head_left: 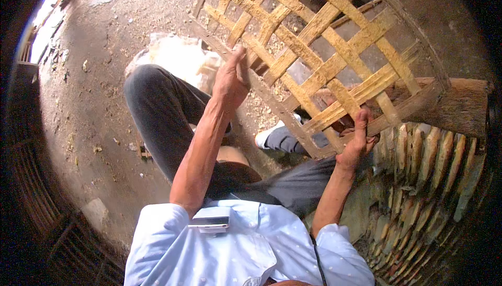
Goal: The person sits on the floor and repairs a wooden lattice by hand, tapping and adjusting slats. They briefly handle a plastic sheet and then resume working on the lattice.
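Note:
A lattice panel of flat woven bamboo strips (328, 16), set in a wooden frame, hangs tilted in front of me above my knees. My left hand (231, 79) is closed on the frame's left side, thumb on top. At the near right corner, my right hand (356, 142) grips the frame, its thumb up against the strips. The fingers of both hands are partly hidden under the panel. Wide square gaps between the strips show the ground behind.
A thick log (463, 105) lies at the right, beyond a row of ribbed, stacked slabs (418, 150). A pale sack (175, 58) rests on the ground past my left knee (149, 90). Chips are scattered over the dirt floor (94, 129). A dark slatted structure (39, 192) stands at left.

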Demonstrator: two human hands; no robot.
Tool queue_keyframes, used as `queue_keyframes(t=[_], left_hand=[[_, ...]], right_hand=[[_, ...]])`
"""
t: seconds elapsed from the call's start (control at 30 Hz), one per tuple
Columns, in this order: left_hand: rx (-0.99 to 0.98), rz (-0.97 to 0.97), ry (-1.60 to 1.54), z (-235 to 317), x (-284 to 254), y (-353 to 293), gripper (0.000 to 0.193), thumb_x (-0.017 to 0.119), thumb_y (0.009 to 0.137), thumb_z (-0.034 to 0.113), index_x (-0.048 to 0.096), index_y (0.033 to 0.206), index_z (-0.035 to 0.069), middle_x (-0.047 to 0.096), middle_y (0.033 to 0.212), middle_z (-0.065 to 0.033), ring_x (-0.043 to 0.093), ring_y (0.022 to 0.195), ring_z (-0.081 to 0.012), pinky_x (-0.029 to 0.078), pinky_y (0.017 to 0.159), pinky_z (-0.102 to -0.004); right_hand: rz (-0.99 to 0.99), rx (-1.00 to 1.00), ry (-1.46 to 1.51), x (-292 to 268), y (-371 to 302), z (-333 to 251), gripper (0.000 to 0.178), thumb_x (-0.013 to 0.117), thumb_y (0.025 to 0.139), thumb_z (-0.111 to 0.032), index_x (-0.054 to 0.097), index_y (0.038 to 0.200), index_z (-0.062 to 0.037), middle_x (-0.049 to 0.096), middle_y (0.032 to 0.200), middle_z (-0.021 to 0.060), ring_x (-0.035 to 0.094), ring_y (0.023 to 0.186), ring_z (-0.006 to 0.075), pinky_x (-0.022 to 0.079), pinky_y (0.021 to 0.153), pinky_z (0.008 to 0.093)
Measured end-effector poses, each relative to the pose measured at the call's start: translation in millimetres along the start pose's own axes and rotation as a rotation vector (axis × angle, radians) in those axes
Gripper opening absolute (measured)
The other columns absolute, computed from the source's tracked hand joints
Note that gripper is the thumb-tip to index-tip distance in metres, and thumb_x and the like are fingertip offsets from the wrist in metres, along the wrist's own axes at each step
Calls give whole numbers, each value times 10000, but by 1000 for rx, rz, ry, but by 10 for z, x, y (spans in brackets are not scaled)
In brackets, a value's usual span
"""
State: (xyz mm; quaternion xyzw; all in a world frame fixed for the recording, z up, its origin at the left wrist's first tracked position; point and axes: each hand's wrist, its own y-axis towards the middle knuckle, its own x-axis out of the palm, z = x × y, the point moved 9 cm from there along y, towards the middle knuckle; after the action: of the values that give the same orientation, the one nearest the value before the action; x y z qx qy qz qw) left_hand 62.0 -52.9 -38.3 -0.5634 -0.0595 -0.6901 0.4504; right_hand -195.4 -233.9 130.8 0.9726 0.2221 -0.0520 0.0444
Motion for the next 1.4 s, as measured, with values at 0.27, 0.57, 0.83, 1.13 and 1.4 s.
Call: queue_keyframes(t=[0.27,0.57,0.83,1.13,1.4], left_hand=[[-220,-166,303,-749,269,-597,371,685,897,51,486,1176,-91,656,1119,-215,697,1037,-308,611,889,-373],[-234,-34,125,-778,118,-527,365,572,976,209,499,1222,-51,643,1108,-241,715,953,-323,625,858,-421],[-221,-121,117,-729,78,-442,313,655,928,111,559,1166,-68,672,1005,-143,729,864,-257,635,804,-356],[-112,-8,59,-571,-43,-269,264,703,931,123,600,1110,-42,671,960,-92,699,813,-147,610,624,-247],[-101,44,165,-335,-146,-148,290,622,976,194,554,1149,-28,640,1080,-162,698,937,-233,636,686,-315]], right_hand=[[-121,26,-8,198,-137,-177,478,548,1023,-357,533,1262,56,687,1127,281,741,899,302,632,710,377],[-96,38,46,184,-221,-74,521,507,1038,-349,481,1309,95,668,1120,326,732,938,344,635,738,415],[-102,13,77,167,-174,-149,485,526,1035,-322,524,1231,121,682,1042,329,742,895,328,648,701,399],[-65,-7,93,139,-186,-116,477,536,1027,-308,502,1242,116,677,1059,311,737,905,344,651,712,418],[17,38,47,-99,-106,19,517,580,1005,-315,486,1269,120,648,1116,315,727,898,394,649,713,487]])
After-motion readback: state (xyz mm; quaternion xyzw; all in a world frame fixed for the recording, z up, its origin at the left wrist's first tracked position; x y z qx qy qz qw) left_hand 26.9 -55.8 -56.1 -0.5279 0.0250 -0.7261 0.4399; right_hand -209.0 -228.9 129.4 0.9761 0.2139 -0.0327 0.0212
